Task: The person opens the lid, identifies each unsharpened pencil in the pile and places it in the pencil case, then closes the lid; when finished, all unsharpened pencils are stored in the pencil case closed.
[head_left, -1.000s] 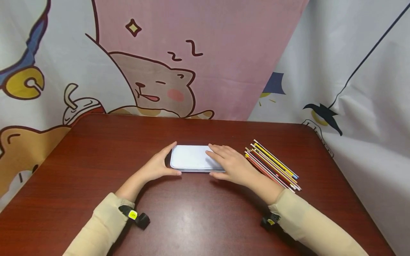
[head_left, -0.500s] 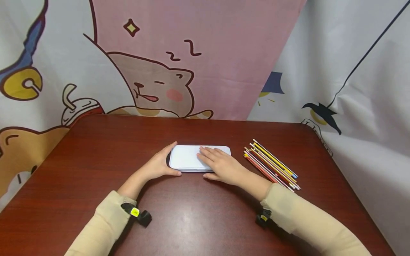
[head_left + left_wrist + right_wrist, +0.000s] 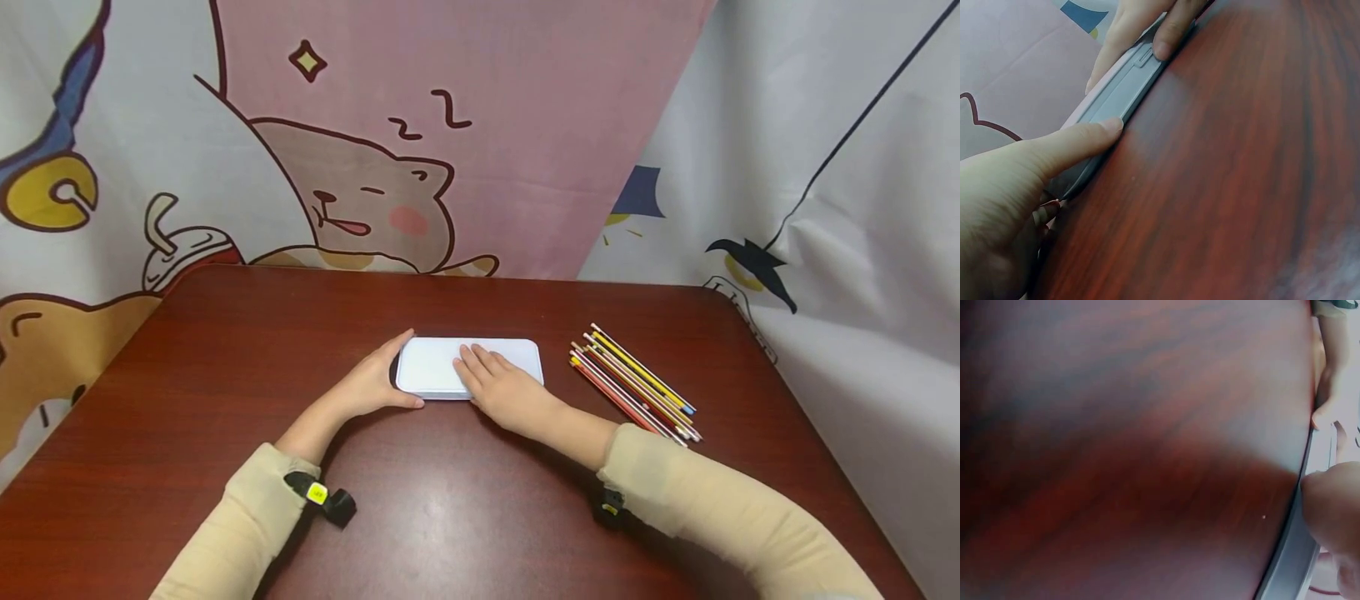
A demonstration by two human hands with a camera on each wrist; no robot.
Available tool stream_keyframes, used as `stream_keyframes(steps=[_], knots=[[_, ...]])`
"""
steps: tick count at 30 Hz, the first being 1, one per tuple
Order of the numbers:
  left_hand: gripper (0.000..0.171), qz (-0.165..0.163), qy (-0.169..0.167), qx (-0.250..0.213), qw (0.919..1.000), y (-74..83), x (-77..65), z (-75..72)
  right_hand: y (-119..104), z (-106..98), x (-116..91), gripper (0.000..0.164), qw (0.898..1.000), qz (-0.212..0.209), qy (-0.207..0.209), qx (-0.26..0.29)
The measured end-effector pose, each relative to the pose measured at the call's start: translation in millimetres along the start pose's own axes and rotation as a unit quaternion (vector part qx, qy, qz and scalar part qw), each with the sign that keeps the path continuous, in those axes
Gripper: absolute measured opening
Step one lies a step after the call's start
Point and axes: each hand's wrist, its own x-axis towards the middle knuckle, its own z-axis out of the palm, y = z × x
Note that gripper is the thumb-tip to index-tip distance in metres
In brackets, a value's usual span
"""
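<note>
A flat, rounded white pencil case (image 3: 429,365) lies lengthwise on the table in the head view. My left hand (image 3: 369,385) grips its left end, the thumb along the near side and the fingers round the far corner. On top of the lid my right hand (image 3: 512,397) presses with straight fingers, right of the middle. The left wrist view shows the case's grey side (image 3: 1105,103), with the left thumb (image 3: 1079,145) against it. There the right thumb (image 3: 1175,31) touches the side beside a small raised tab (image 3: 1144,57).
Several striped and coloured pencils (image 3: 633,383) lie in a loose bundle on the table (image 3: 450,508), right of the case. A printed cloth (image 3: 525,150) hangs behind the table and along its right side. Both wrists wear black straps with small cameras.
My right hand has slid left along the lid from its right end, uncovering that end. The left hand keeps its grip and the case stays in place.
</note>
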Motion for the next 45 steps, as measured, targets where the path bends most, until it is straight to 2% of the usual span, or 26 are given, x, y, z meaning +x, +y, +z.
stream_keyframes(steps=[6, 12, 18, 24, 32, 39, 42, 45], knots=[[0.112, -0.006, -0.001, 0.004, 1.0000, 2.1, -0.2, -2.1, -1.8, -1.1, 4.6, 0.040, 0.994, -0.038, 0.026, -0.094], [0.110, -0.008, -0.001, 0.009, 0.9999, 2.9, -0.6, -4.5, 2.3, -1.8, 6.9, 0.043, 0.979, -0.096, 0.033, -0.176], [0.109, -0.003, -0.003, -0.008, 1.0000, 3.7, -1.6, -7.6, 4.7, -0.8, 9.4, 0.040, 0.971, -0.122, 0.056, -0.196], [0.109, 0.001, -0.008, -0.016, 0.9998, 1.0, -1.0, -7.1, 2.3, -0.1, 8.4, 0.045, 0.965, -0.132, 0.050, -0.221], [0.109, 0.005, -0.007, -0.021, 0.9997, -0.7, -1.2, -4.3, 0.3, 0.7, 6.8, 0.051, 0.965, -0.127, 0.061, -0.220], [0.109, 0.002, -0.010, -0.018, 0.9998, 0.6, -0.6, -3.5, 3.6, -3.5, 5.7, 0.046, 0.967, -0.137, 0.048, -0.211], [0.109, 0.001, -0.008, -0.015, 0.9999, 0.8, -0.1, -3.5, 7.4, -5.8, 5.2, 0.040, 0.973, -0.135, 0.044, -0.182], [0.109, 0.000, -0.009, -0.015, 0.9998, 0.8, 0.7, -3.0, 12.3, -7.7, 2.5, 0.038, 0.986, -0.116, 0.037, -0.114]])
